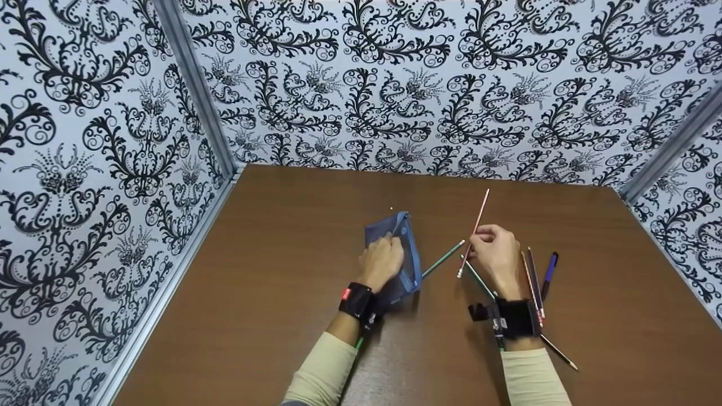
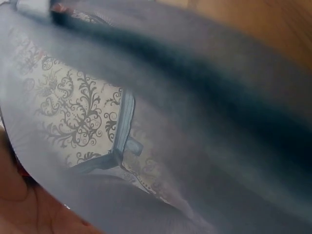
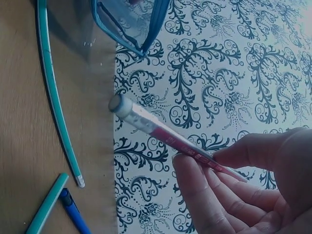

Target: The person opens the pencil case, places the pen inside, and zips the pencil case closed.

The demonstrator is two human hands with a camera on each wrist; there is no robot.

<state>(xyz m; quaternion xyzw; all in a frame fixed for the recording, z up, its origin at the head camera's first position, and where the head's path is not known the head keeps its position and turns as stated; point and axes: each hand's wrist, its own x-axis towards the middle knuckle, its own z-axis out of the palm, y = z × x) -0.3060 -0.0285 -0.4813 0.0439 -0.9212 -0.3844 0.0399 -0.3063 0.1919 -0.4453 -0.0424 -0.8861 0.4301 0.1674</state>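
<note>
My left hand (image 1: 382, 262) grips a translucent blue zip pouch (image 1: 416, 256), tilted up on its side above the table. In the left wrist view the pouch's see-through wall (image 2: 161, 122) fills most of the picture, with fingers (image 2: 39, 209) at the lower left. Thumb and fingertips of my right hand (image 1: 499, 251) pinch a red pencil (image 1: 480, 211) near its eraser end. The right wrist view shows that white eraser (image 3: 122, 106) pointing toward the pouch's zipped edge (image 3: 158, 24). Between the hands lies a green pencil (image 1: 444, 259), partly hidden by the pouch.
A second green pencil (image 1: 478, 276) lies beneath my right hand. Beside the right wrist are several more pencils (image 1: 533, 279) and a blue pen (image 1: 549, 273). One pencil (image 1: 561, 353) pokes out below the wrist strap. Patterned walls (image 1: 395, 84) enclose the brown table (image 1: 271, 254).
</note>
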